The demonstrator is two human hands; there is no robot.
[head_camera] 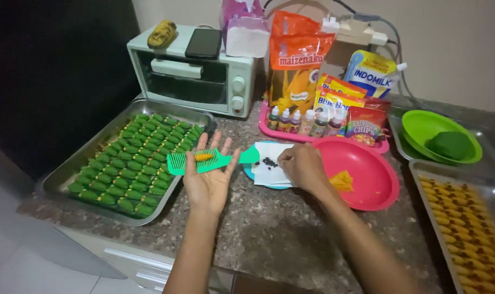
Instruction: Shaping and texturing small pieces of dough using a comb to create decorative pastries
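My left hand lies palm up over the counter. A green comb rests across its fingers, with a small ribbed piece of orange dough lying on the comb. My right hand reaches down onto a white paper on a blue plate, fingertips by a small pile of dark bits. Just right of that hand a pink bowl holds a lump of orange dough.
A metal tray of several green ribbed dough pieces sits at the left, another tray of orange pieces at the right. Behind are a small oven, a pink tray of bottles and packets, and a green bowl with green dough.
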